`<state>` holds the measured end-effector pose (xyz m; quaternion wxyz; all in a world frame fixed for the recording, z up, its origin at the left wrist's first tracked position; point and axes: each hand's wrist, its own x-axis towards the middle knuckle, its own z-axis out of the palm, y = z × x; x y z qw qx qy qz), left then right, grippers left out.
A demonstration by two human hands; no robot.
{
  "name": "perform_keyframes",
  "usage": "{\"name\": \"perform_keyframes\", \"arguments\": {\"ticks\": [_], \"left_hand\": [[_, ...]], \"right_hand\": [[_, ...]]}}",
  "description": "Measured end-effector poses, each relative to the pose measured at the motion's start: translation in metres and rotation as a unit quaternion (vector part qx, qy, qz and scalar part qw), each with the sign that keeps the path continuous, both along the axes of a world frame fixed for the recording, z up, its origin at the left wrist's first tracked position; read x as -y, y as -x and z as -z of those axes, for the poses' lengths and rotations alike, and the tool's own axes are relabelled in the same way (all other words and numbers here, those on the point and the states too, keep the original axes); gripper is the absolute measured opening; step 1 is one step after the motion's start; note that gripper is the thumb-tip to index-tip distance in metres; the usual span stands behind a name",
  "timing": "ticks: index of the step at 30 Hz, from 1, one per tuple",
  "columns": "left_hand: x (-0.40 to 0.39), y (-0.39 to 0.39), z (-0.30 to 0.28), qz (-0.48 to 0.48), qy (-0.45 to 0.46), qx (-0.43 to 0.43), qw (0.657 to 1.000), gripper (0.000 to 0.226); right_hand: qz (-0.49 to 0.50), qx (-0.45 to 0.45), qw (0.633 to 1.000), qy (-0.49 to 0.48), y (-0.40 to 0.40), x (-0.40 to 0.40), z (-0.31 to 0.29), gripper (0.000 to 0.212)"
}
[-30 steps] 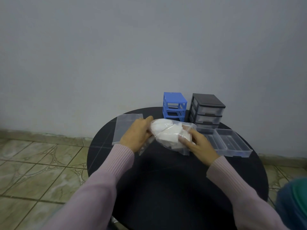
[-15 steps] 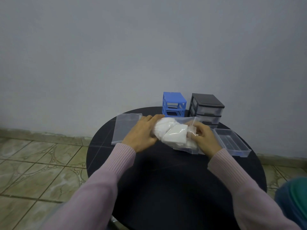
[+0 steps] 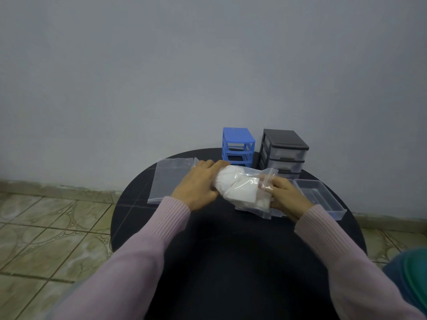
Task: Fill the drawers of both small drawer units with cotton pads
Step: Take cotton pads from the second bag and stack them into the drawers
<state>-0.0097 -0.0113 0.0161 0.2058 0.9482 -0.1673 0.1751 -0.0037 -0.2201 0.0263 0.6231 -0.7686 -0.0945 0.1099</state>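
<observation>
A clear plastic bag of white cotton pads [image 3: 242,189] is held just above the round black table [image 3: 231,262]. My left hand [image 3: 198,185] grips its left end. My right hand [image 3: 285,197] pinches the bag's right end, fingers curled in the plastic. Behind the bag stand a blue drawer unit [image 3: 238,145], its slots looking empty, and a black drawer unit [image 3: 285,151] with translucent drawers in its upper slots. A clear pulled-out drawer [image 3: 323,199] lies on the table to the right of my right hand; part of another shows under the bag.
A flat clear plastic bag [image 3: 168,179] lies at the table's left rear, partly under my left hand. A grey wall rises right behind the units. Tiled floor surrounds the table. A blue-green object [image 3: 413,273] sits at the right edge.
Both hands have shifted the bag of pads to the right and slightly away. My right hand moved from beneath the bag to its right end, over the loose drawers.
</observation>
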Motion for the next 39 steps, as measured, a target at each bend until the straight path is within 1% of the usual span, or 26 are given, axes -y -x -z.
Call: {"name": "perform_keyframes", "arguments": {"ticks": [3,6,8,11,14,16,18,20,21,22,23,25,27,28,30,33,35,37,38,39], "left_hand": [[0.000,-0.002,-0.001,-0.002,-0.001,-0.011,1.000,0.064],[0.001,-0.004,-0.002,-0.003,-0.007,-0.013,1.000,0.062],[0.003,-0.004,-0.003,-0.003,-0.010,-0.015,1.000,0.062],[0.004,-0.006,-0.003,-0.005,-0.019,-0.014,1.000,0.063],[0.005,-0.007,-0.001,-0.005,-0.021,-0.017,1.000,0.063],[0.006,-0.009,0.000,-0.003,-0.025,-0.019,1.000,0.062],[0.009,-0.009,0.000,-0.005,-0.031,-0.020,0.999,0.062],[0.009,-0.010,0.000,-0.006,-0.032,-0.023,0.999,0.061],[0.009,-0.011,0.001,-0.006,-0.033,-0.023,0.999,0.061],[0.009,-0.011,0.002,-0.005,-0.037,-0.023,0.999,0.063],[0.009,-0.011,0.002,-0.004,-0.043,-0.024,0.999,0.066],[0.009,-0.011,0.003,-0.002,-0.055,-0.032,0.998,0.079],[0.011,-0.009,0.001,-0.011,-0.079,-0.050,0.996,0.090],[0.013,-0.008,-0.001,-0.018,-0.090,-0.056,0.994,0.088],[0.014,-0.006,-0.003,-0.031,-0.101,-0.062,0.992,0.078],[0.014,-0.006,-0.003,-0.046,-0.110,-0.054,0.991,0.069],[0.014,-0.007,-0.003,-0.044,-0.104,-0.051,0.992,0.068],[0.016,-0.007,-0.003,-0.033,-0.098,-0.045,0.994,0.068],[0.017,-0.007,-0.003,-0.026,-0.093,-0.043,0.994,0.067],[0.018,-0.006,-0.003,-0.019,-0.087,-0.043,0.995,0.068]], "right_hand": [[-0.020,-0.037,0.999,-0.031,-0.001,0.003,0.003,0.019],[-0.031,-0.046,0.998,-0.039,-0.002,0.006,0.004,0.015],[-0.023,-0.035,0.999,-0.019,-0.004,0.004,0.004,0.009],[-0.014,-0.004,1.000,0.016,-0.006,0.003,0.004,0.008],[-0.012,0.037,0.997,0.064,-0.007,0.003,0.006,0.003],[0.001,0.058,0.995,0.084,-0.009,0.003,0.010,0.010],[0.011,0.060,0.994,0.089,-0.010,0.002,0.014,0.017],[0.022,0.055,0.993,0.098,-0.011,0.001,0.017,0.033],[0.031,0.062,0.992,0.107,-0.011,0.001,0.018,0.036],[0.042,0.073,0.990,0.113,-0.011,0.001,0.018,0.034],[0.051,0.084,0.989,0.113,-0.011,0.001,0.017,0.027],[0.052,0.103,0.989,0.097,-0.012,0.001,0.014,0.014],[0.036,0.117,0.989,0.085,-0.013,0.002,0.011,0.016],[0.032,0.123,0.988,0.086,-0.013,0.002,0.010,0.018],[0.035,0.133,0.987,0.083,-0.013,0.005,0.007,0.023],[0.050,0.154,0.983,0.085,-0.012,0.009,0.001,0.034],[0.045,0.149,0.984,0.089,-0.013,0.010,-0.001,0.031],[0.038,0.124,0.986,0.108,-0.015,0.011,0.001,0.019],[0.044,0.110,0.985,0.122,-0.016,0.011,0.002,0.024],[0.056,0.102,0.985,0.131,-0.017,0.012,0.004,0.034]]}}
